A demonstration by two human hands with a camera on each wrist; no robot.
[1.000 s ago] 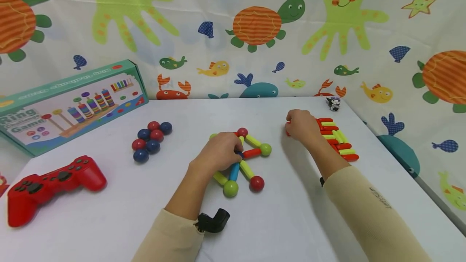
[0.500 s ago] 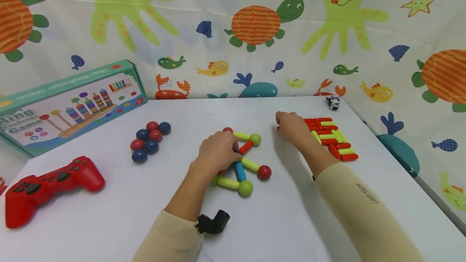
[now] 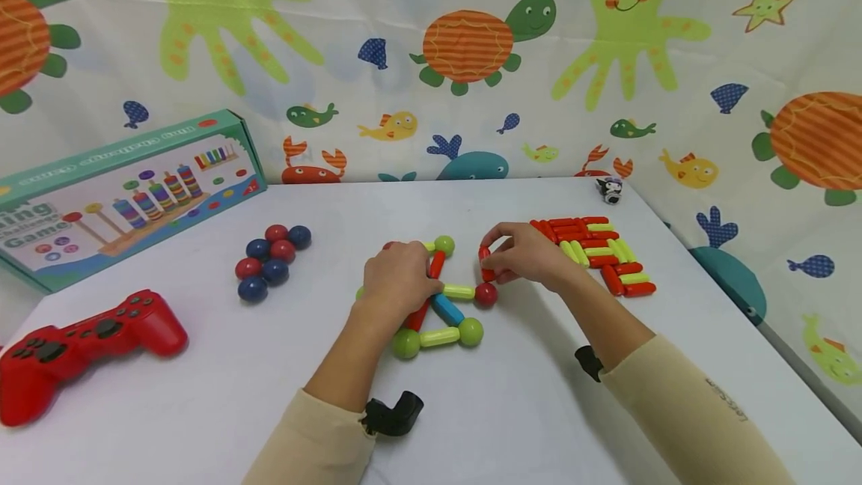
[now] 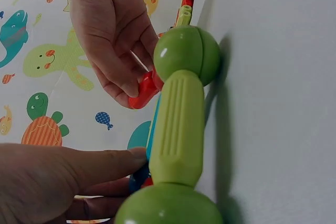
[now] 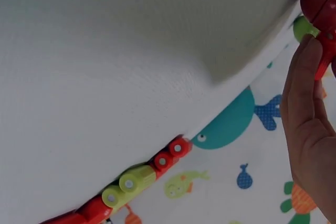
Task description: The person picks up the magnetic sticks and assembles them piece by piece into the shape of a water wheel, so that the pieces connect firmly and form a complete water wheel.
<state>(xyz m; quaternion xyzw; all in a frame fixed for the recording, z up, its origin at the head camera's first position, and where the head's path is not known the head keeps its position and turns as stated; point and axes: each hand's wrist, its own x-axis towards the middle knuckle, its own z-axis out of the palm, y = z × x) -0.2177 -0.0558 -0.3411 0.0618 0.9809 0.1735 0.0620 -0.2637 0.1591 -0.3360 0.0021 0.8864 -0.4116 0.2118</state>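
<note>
Your right hand (image 3: 532, 257) pinches a red rod (image 3: 483, 262), held nearly upright just above the red ball (image 3: 485, 294) at the frame's (image 3: 438, 313) right corner. Your left hand (image 3: 399, 279) curls over the frame, gripping it on the table (image 3: 539, 410).

Bright, even overhead light, soft shadows, wide-angle bending at edges, blurry close wrist views.

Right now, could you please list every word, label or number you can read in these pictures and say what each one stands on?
"ing", "Game": front of the teal cardboard toy box; the first word is cut off by the picture's edge.
A middle word between them on the box: too blurred to read.
Lettering along the box's top edge: upside down, too small to read.
Print on the cream right sleeve: too small to read.
</note>
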